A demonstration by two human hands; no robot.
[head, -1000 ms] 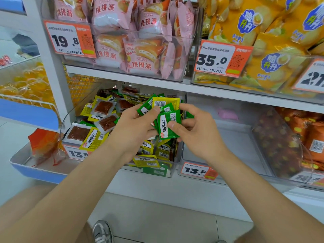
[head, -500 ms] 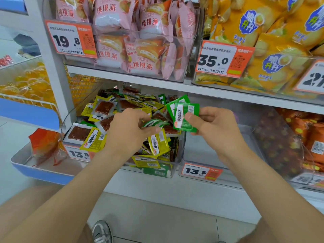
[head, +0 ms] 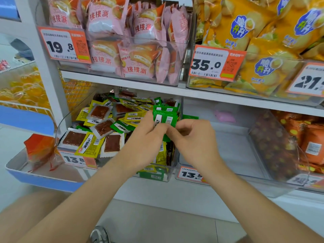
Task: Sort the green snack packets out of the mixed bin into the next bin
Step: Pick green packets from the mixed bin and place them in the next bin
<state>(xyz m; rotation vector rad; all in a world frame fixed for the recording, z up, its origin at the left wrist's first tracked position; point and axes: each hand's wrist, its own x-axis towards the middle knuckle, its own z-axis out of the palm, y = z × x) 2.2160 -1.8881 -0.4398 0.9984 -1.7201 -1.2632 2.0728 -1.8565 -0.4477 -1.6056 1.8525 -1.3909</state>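
- Presently both hands meet at the middle of the view, over the 3 o'clock end of the mixed bin (head: 60, 127).
- Left hand (head: 145, 139): thumb and forefinger are pinched on the lower edge of a small fan of green packets (head: 164, 117). Its other fingers are hidden behind the hand.
- Right hand (head: 194, 137): its fingers are curled inward, and thumb and forefinger nip the same lower edge from 3 o'clock. Which hand bears the weight cannot be told.
- The held fan stands upright at 12 o'clock of the knuckles. More green ones lie loose among yellow packets (head: 89, 146) and brown clear-wrapped ones at 9 to 10 o'clock, and a few sit low behind the front wall at 6 o'clock.
- The next bin (head: 233, 151) sits at 3 o'clock of the mixed one, its floor mostly bare. A green edge shows at 12 o'clock of the right hand, seemingly already inside it.
- The step looks like gathering the fan into 1 hand for the carry across.
- To do it well, square the edges first and grip across all layers, since slick wrappers could slide apart.
- Release low over the bare floor at 3 o'clock, well clear of the shared wall.
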